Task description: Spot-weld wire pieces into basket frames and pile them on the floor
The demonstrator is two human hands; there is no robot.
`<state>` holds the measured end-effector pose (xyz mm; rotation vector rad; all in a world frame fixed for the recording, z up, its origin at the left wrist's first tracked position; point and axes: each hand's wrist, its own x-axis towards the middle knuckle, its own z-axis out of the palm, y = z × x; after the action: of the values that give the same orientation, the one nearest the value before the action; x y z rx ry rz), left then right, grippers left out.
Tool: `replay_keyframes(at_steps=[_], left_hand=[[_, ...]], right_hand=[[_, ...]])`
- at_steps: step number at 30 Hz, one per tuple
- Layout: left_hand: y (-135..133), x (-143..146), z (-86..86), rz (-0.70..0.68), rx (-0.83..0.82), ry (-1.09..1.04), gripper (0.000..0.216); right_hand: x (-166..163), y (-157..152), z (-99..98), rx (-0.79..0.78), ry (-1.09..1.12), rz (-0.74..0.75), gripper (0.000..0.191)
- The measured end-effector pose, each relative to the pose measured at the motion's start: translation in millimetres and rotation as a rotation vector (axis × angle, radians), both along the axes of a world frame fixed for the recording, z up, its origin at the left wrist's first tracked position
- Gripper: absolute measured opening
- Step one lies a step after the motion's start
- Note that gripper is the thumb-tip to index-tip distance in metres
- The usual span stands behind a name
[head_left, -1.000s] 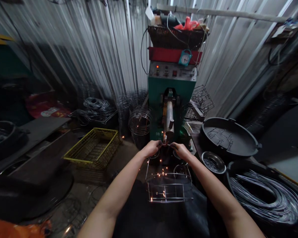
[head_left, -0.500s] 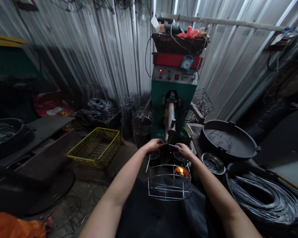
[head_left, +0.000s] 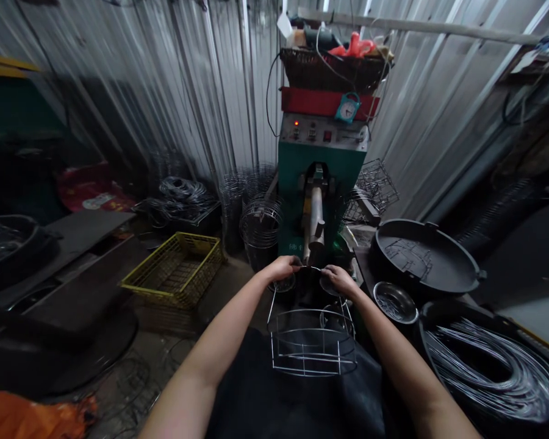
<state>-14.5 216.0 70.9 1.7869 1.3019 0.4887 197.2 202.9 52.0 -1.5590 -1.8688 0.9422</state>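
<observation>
My left hand [head_left: 287, 267] and my right hand [head_left: 337, 278] pinch a thin curved metal wire from both sides. That wire is at the tip of the electrode arm [head_left: 316, 219] of a green spot-welding machine [head_left: 297, 164]; whether they touch is too small to tell. Below my hands, a wire basket frame [head_left: 305, 355] extends toward my lap, its long side wires running up toward my fingers. How the pinched wire joins this frame is partly hidden by my hands.
A yellow crate [head_left: 174, 274] lies to the left, near stacked wire rings [head_left: 261, 222]. To the right are a large black pan [head_left: 443, 262] with wire pieces, a metal bowl [head_left: 396, 303] of small parts, and a tub of bundled wires [head_left: 494, 372]. A blue clock [head_left: 348, 108] hangs on the machine.
The orange glow and sparks below my hands have gone out. The wire frame appears slightly lower, and the view has shifted a little; both hands keep their pinch at the electrode.
</observation>
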Motion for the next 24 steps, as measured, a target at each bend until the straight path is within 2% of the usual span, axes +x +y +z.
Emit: replay_keyframes(at_steps=[6, 12, 17, 21, 24], left_hand=[[-0.7, 0.4, 0.4, 0.014, -0.048, -0.023, 0.023], [0.1, -0.2, 1.0, 0.016, -0.059, -0.019, 0.024], [0.8, -1.0, -1.8, 0.018, -0.048, -0.022, 0.024], [-14.7, -1.0, 6.8, -0.006, -0.025, 0.003, 0.023], [-36.6, -9.6, 15.7, -0.033, -0.045, -0.034, 0.028]], right_hand=[[-1.4, -4.6, 8.1, -0.153, 0.09, -0.018, 0.024], [-4.5, -5.9, 10.6, -0.143, 0.065, -0.04, 0.022], [-1.1, -9.8, 10.2, -0.143, 0.06, -0.05, 0.028], [7.2, -24.3, 5.0, -0.156, 0.066, 0.053, 0.022], [10.2, -43.1, -6.3, -0.087, 0.063, 0.13, 0.022]])
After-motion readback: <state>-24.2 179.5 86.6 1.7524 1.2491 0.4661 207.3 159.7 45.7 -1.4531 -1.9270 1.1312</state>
